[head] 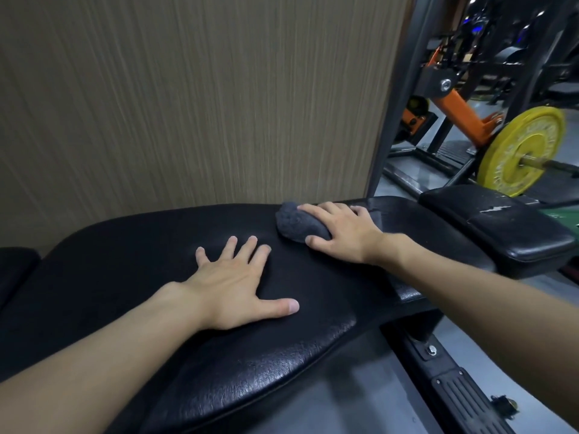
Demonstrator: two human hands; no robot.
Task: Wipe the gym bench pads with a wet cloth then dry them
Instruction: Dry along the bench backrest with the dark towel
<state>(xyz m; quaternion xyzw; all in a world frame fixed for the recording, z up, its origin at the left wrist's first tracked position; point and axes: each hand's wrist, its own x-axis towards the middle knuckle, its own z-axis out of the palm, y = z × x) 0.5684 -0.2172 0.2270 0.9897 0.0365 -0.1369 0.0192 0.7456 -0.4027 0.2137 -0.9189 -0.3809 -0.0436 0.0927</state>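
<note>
My right hand (341, 234) is clamped over the grey cloth (296, 223), thumb on its near side, fingers curled across the top, pressing it onto the long black pad (266, 349). The cloth sits just right of frame centre, near the pad's far edge by the panelled wall (188, 98).

My left hand (238, 286) lies flat and spread on the pad, holding nothing, lower and to the left of the cloth.

The pad's long axis runs from lower left of frame to upper right. The cloth bulges out leftward past my fingertips, toward my left hand.

Judgement: the unwiped length probably lies down-left, so the left hand may have to lift clear. A second pad (501, 227), with scuffed vinyl, sits at right. I cannot tell whether the cloth is wet.
</note>
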